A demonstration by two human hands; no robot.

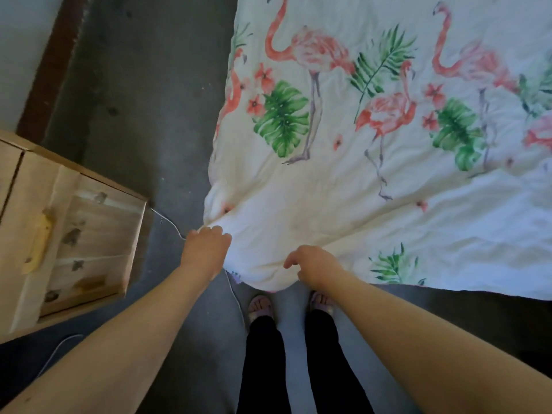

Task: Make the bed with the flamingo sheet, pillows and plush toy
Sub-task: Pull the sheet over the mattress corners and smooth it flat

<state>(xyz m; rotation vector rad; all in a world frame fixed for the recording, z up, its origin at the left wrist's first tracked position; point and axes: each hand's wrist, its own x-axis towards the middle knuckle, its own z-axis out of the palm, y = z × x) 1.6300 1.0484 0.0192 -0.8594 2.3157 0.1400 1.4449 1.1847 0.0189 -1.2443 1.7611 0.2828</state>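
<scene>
the flamingo sheet (388, 204) lies spread flat, its near corner bunched in the clamped left grip (206, 249). the right grip (313, 265) sits loosely curled at the sheet's hem; whether it pinches, i cannot tell. left of the sheet is open floor (149, 115), then a wooden drawer unit (74, 228).

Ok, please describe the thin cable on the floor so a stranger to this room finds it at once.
The flamingo sheet spreads over the right side, and the left hand grips its near corner. Beside that hand, a white cable curves over the dark floor toward the wooden drawer unit; nothing else is so thin and pale.
</scene>
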